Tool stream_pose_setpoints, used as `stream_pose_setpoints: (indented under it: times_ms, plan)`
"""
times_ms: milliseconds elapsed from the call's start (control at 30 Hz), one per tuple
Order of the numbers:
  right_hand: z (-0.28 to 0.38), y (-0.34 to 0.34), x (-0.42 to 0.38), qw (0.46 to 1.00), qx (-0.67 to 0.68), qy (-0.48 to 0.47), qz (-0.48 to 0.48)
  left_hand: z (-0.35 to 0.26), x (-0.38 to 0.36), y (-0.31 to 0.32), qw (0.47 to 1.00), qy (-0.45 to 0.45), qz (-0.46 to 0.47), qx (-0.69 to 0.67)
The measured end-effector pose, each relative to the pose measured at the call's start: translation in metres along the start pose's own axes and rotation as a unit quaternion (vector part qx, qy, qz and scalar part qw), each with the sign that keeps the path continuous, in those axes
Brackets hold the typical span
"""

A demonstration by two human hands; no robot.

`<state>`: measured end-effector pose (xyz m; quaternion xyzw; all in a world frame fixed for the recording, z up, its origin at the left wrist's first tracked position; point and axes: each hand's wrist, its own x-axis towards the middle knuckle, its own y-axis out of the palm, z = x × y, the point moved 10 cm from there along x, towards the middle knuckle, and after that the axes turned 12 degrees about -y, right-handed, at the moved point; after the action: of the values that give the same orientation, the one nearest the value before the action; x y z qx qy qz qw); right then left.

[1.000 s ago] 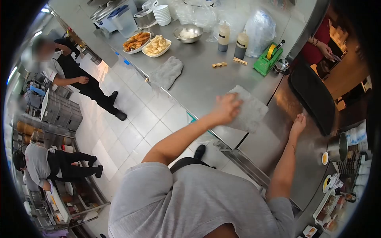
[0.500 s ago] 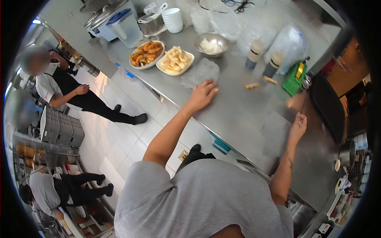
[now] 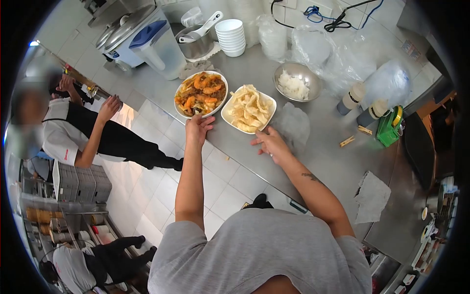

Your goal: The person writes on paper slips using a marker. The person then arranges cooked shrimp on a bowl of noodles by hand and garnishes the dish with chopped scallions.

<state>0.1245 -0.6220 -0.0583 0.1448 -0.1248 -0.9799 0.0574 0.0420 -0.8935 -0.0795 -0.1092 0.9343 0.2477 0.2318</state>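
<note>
My left hand (image 3: 198, 129) is at the near rim of an oval white plate (image 3: 223, 104) of shrimp in sauce (image 3: 200, 93), fingers bent against its edge. Beside it stands a square white bowl (image 3: 238, 126) heaped with pale crisps (image 3: 249, 108). My right hand (image 3: 272, 145) reaches the near corner of that bowl, its fingers apart and the fingertips at the rim. A crumpled greyish cloth (image 3: 293, 128) lies right of the crisps, close to my right hand. Behind it sits a metal bowl of white rice (image 3: 293, 85).
Two sauce bottles (image 3: 351, 98), clothespins (image 3: 347, 141) and a green tape dispenser (image 3: 389, 127) stand right on the steel counter (image 3: 323, 161). Stacked white bowls (image 3: 230, 39) and a lidded plastic container (image 3: 159, 51) are at the back. A co-worker (image 3: 93, 122) stands left of the counter.
My left hand has moved from the cloth to the shrimp plate. My right hand has left the counter's right side and come to the bowl of crisps. The view has shifted.
</note>
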Motion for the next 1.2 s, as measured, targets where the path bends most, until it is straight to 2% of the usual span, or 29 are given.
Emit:
stream_pose_setpoints:
  times_ms: [200, 300, 433, 533, 600, 667, 733, 933, 967, 1100, 1167, 1200]
  plan:
    - [0.007, -0.002, 0.025, 0.996, 0.060, -0.036, -0.060, 0.001, 0.010, -0.004, 0.998, -0.044, -0.020, -0.051]
    - [0.009, -0.008, 0.022, 0.997, 0.060, -0.022, -0.046, 0.006, 0.010, -0.010, 0.995, -0.061, -0.013, -0.075]
    - [0.042, -0.038, -0.029, 0.993, 0.042, -0.041, -0.100, 0.010, -0.045, 0.003, 0.998, -0.031, 0.033, -0.038]
    - [0.054, -0.079, -0.073, 0.990, 0.039, -0.064, -0.117, 0.032, -0.088, 0.000, 0.997, -0.054, 0.026, -0.039]
    - [0.056, -0.135, -0.125, 0.986, 0.027, -0.086, -0.142, 0.054, -0.135, 0.024, 0.989, -0.104, 0.096, -0.031]
    - [0.060, -0.170, -0.171, 0.976, 0.017, -0.093, -0.198, 0.063, -0.170, 0.053, 0.983, -0.092, 0.155, 0.014]
    - [0.064, -0.195, -0.215, 0.966, 0.014, -0.109, -0.233, 0.078, -0.192, 0.072, 0.974, -0.121, 0.190, 0.026]
    - [0.055, -0.315, -0.389, 0.919, 0.005, -0.128, -0.374, 0.169, -0.294, 0.177, 0.933, -0.210, 0.274, 0.104]
    - [0.044, -0.329, -0.387, 0.915, 0.010, -0.124, -0.385, 0.171, -0.291, 0.191, 0.929, -0.219, 0.273, 0.118]
    - [0.045, -0.397, -0.509, 0.865, -0.004, -0.136, -0.484, 0.247, -0.356, 0.265, 0.891, -0.272, 0.351, 0.099]
    - [0.038, -0.426, -0.554, 0.847, -0.013, -0.135, -0.513, 0.282, -0.381, 0.297, 0.875, -0.289, 0.375, 0.104]
    - [0.021, -0.457, -0.541, 0.849, 0.003, -0.102, -0.518, 0.299, -0.369, 0.317, 0.875, -0.311, 0.351, 0.120]
